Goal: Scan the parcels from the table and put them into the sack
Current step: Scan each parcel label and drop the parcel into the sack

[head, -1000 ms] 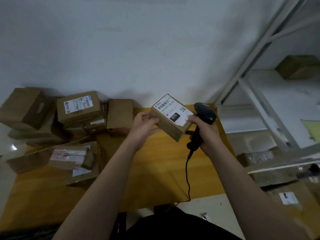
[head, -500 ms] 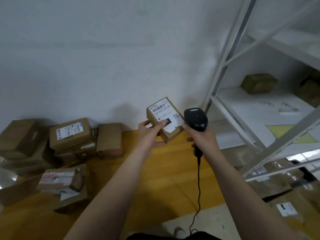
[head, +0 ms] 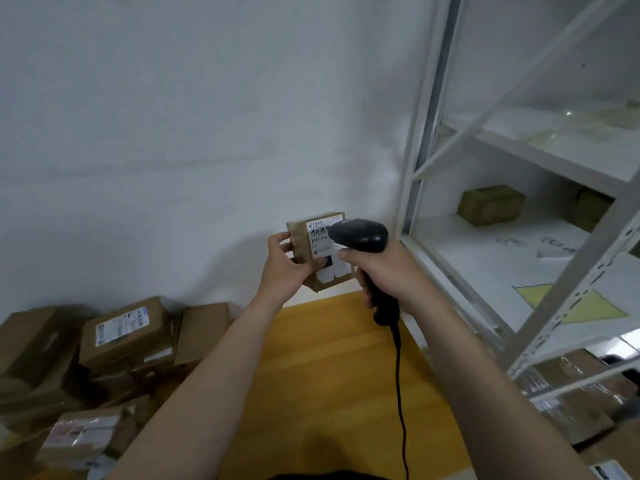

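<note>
It looks like scanning time: the left hand (head: 287, 268) curls its fingers round a small parcel (head: 311, 244) held up over the far edge of the table (head: 329, 358), the right hand (head: 384, 271) grips the scanner (head: 358, 233) at its label, and next it should go in the sack (not in sight).

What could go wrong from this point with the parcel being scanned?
1. The black handheld barcode scanner in the right hand seems very close to the white label on the small brown cardboard parcel; the read may fail.
2. The left hand has its grip on one side, thumb on the label; it might cover a code or slip.
3. The scanner's black cable hangs over the yellow wooden table and could snag.
</note>
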